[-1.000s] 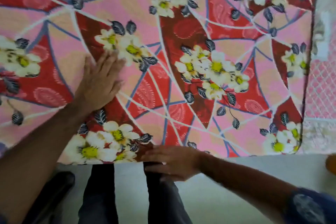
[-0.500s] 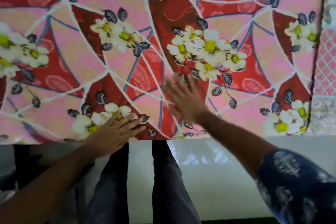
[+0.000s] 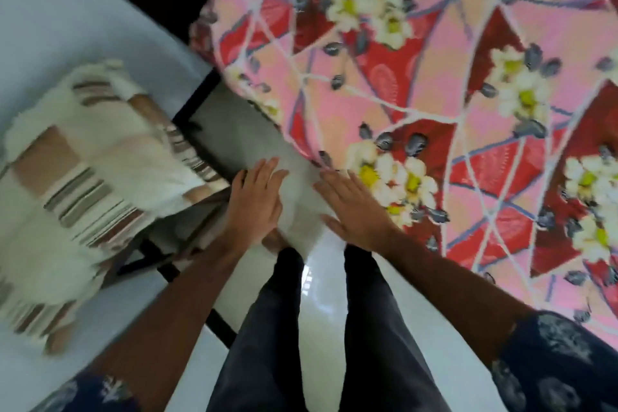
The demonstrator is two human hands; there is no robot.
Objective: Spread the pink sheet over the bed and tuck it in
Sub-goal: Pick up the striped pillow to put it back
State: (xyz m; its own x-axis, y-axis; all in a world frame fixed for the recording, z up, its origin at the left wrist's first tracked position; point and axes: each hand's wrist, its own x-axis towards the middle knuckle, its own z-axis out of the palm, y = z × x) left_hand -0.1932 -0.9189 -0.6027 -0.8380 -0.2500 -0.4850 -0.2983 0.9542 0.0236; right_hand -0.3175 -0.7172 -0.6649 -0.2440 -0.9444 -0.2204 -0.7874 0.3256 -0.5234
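Just beyond the spread fingertips of the right hand (image 3: 357, 211) lies the near edge of the pink sheet (image 3: 434, 104), which covers the bed up and to the right; whether the fingers touch the cloth cannot be told through the blur. The left hand (image 3: 254, 207) is flat too, fingers apart and holding nothing, over the pale floor (image 3: 321, 311) beside the bed. Left of that hand lies a cream striped blanket (image 3: 80, 184). Below both hands stand dark trouser legs (image 3: 264, 328).
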